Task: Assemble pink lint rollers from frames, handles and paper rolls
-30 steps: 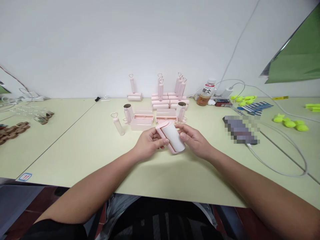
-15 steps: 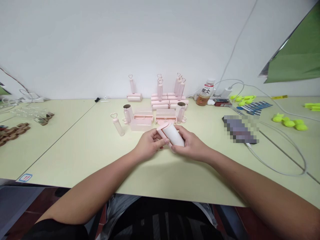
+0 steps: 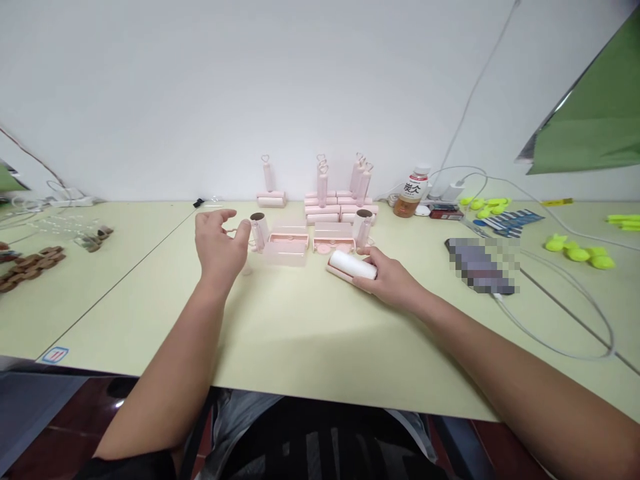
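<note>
My right hand [image 3: 393, 277] is closed on the end of a lint roller [image 3: 354, 265], a white roll lying in a pink half-round case, low over the table. My left hand [image 3: 220, 247] is at the left, its thumb and fingers apart. Behind it stands a pink lint roller handle with a heart-shaped loop, mostly hidden; I cannot tell whether the hand touches it. Between and beyond my hands lie two opened pink cases [image 3: 289, 241] with clear lids. Beside them stand two rolls with brown cardboard cores [image 3: 259, 230].
Against the wall, several pink handles [image 3: 323, 185] stand among closed pink lint rollers [image 3: 323, 217]. At the right are a drink bottle [image 3: 411, 193], a phone [image 3: 477, 267] with a white cable and yellow-green pieces [image 3: 580, 252]. Brown wooden pieces [image 3: 33, 267] lie far left.
My left hand has let go of the lint roller and moved left to the standing handle. The right hand keeps the roller, now turned more level with its white roll up.
</note>
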The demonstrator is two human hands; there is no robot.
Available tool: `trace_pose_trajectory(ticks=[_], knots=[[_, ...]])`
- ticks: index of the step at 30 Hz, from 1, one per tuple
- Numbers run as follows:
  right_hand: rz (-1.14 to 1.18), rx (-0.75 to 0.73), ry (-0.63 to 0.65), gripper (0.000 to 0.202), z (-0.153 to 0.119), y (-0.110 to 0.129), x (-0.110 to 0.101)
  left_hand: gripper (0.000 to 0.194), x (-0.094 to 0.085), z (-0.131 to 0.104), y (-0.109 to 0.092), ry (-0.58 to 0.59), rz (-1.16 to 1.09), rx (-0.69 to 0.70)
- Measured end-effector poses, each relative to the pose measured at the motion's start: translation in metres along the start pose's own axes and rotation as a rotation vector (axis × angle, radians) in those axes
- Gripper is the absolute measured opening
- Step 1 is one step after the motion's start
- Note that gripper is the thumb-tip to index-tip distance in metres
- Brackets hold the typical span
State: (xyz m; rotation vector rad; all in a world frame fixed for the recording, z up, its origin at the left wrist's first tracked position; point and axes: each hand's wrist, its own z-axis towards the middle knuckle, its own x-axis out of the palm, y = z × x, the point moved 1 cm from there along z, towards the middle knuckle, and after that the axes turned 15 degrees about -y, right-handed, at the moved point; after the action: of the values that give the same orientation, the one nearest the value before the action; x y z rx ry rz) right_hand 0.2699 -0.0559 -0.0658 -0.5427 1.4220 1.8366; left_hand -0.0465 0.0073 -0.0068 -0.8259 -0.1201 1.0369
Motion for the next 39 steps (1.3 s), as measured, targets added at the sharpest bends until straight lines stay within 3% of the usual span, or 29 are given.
trace_pose_trajectory(ticks=[5,15,25,28,31,34,37,39], knots=[[0.004,-0.104,0.014,0.042,0.002,-0.001,0.003,0.036,-0.002,0.004,0.004,0.011,0.067,-0.039],[-0.029,-0.088,-0.002,0.044,0.005,-0.005,0.004,0.042,-0.003,0.014,0.016,0.222,0.172,-0.147],[-0.015,-0.018,-0.098,0.045,0.003,-0.001,0.001,0.044,-0.001,0.016,0.021,0.420,0.326,-0.155],[0.012,-0.027,-0.112,0.043,0.002,0.000,0.001,0.030,0.001,0.013,0.023,0.486,0.321,-0.169],[0.021,-0.041,-0.147,0.040,0.001,0.002,-0.001,0.015,0.001,0.010,0.023,0.499,0.279,-0.191],[0.044,-0.099,-0.239,0.034,-0.002,0.006,-0.003,0.016,0.001,0.008,0.017,0.465,0.191,-0.216],[0.110,-0.207,-0.300,0.029,-0.009,0.013,-0.005,0.019,0.004,-0.002,0.004,0.489,-0.108,-0.324],[0.206,-0.276,-0.240,0.032,-0.016,0.019,-0.003,0.024,0.009,-0.016,-0.007,0.584,-0.420,-0.455]])
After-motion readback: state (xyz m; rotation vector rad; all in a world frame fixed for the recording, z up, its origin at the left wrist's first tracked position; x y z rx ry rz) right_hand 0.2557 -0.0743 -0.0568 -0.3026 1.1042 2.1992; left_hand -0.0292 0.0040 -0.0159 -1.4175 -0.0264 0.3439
